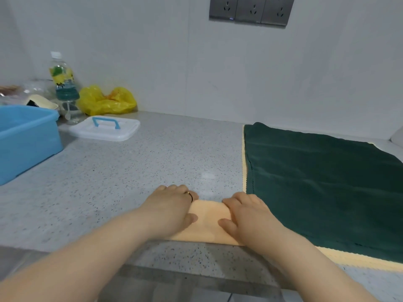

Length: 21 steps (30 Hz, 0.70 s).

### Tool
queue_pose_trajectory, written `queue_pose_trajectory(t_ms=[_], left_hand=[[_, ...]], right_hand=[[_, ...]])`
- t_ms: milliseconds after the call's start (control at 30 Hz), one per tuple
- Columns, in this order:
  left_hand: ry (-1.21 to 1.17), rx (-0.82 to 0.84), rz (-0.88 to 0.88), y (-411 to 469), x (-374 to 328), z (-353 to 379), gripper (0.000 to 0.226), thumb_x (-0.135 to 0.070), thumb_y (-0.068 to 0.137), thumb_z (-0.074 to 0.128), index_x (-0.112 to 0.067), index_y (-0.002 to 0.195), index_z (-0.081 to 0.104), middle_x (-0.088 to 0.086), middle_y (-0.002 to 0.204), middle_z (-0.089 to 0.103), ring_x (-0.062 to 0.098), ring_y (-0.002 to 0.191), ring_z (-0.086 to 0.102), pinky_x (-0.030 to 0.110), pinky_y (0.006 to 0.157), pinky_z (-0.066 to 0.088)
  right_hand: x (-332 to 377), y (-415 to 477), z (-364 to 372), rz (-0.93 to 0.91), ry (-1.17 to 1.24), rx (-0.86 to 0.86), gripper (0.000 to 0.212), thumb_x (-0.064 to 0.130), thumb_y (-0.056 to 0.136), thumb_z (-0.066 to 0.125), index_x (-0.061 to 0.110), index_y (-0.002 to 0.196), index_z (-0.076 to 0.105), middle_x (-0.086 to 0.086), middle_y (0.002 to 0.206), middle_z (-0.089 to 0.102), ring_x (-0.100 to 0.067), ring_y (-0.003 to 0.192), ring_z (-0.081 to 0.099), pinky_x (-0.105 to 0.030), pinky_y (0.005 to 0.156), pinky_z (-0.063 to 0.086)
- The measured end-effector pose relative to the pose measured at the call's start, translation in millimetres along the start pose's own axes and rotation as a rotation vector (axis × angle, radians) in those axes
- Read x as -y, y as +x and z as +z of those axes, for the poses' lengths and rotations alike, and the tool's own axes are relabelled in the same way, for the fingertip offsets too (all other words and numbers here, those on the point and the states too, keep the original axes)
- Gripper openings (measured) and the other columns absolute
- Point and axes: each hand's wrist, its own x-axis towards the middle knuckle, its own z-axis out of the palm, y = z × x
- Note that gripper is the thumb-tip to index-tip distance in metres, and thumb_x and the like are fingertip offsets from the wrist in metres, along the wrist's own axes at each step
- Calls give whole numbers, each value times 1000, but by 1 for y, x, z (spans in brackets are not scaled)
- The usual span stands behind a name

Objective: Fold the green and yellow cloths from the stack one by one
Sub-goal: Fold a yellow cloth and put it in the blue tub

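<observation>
A small folded yellow cloth (207,223) lies at the counter's front edge. My left hand (172,208) presses flat on its left part, a ring on one finger. My right hand (246,214) presses flat on its right part. Only a strip of the cloth shows between the two hands. To the right lies the stack: a dark green cloth (316,186) spread flat on top, with the scalloped edge of a yellow cloth (243,162) showing under it along the left and front sides.
On the speckled grey counter (135,171), a blue plastic tub (26,140) stands at the left. A white lid with a blue handle (104,128), a bottle (62,77) and a yellow plastic bag (106,101) sit at the back left by the wall.
</observation>
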Motion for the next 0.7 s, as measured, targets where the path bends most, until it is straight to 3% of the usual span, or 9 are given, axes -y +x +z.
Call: queue_pose_trajectory(t_ms=[133,233,300,400,500,567,633,700], left_hand=[[-219,350,-54,17,8,-29,51,-40,82,63,-22,125,42,-6,110,51,13,95,48,19,73,38],[-317,406,-6,21,15,-33,24,-36,80,67,-23,94,53,-12,86,54,9,81,53,14,61,41],[-418,365,14,16,19,-33,20,-34,80,68,-28,75,49,-16,74,54,4,70,53,12,57,40],[-544,238,14,3,30,-35,26,-32,80,68,-30,64,48,-21,56,52,-6,54,49,10,50,35],[-618,111,3,-11,43,-41,31,-29,82,66,-26,57,47,-24,43,51,-9,44,49,5,44,31],[-668,31,-25,-21,51,-44,29,-29,84,63,-26,58,50,-25,44,54,-11,46,51,4,45,33],[-716,-52,-71,-28,58,-44,31,-31,87,58,-27,57,52,-24,45,55,-10,46,51,4,45,34],[-727,-145,-146,-37,70,-44,35,-34,89,53,-25,55,51,-19,44,53,-5,44,49,8,46,34]], right_hand=[[1,10,-16,22,108,128,56,45,85,53,31,135,35,3,128,41,-19,122,28,-29,102,21],[-1,11,-22,74,334,212,41,40,79,63,35,117,47,4,117,44,-14,114,36,-26,94,34],[-4,10,-24,74,466,197,19,35,77,66,35,89,52,4,108,48,-10,98,48,-20,79,43],[-8,10,-34,82,730,141,16,24,79,67,28,71,54,9,80,55,-5,70,52,-14,58,38],[-5,16,-42,111,1134,115,1,16,85,61,16,84,62,2,82,65,-9,75,60,-19,68,48],[9,25,-44,147,1346,140,14,17,89,55,11,97,63,-3,92,69,-15,82,63,-28,78,51],[28,36,-43,201,1311,135,21,25,92,49,11,102,61,-6,94,67,-18,83,61,-30,77,50],[51,48,-44,244,1122,92,25,33,94,45,12,96,59,-5,84,60,-16,70,55,-24,54,47]])
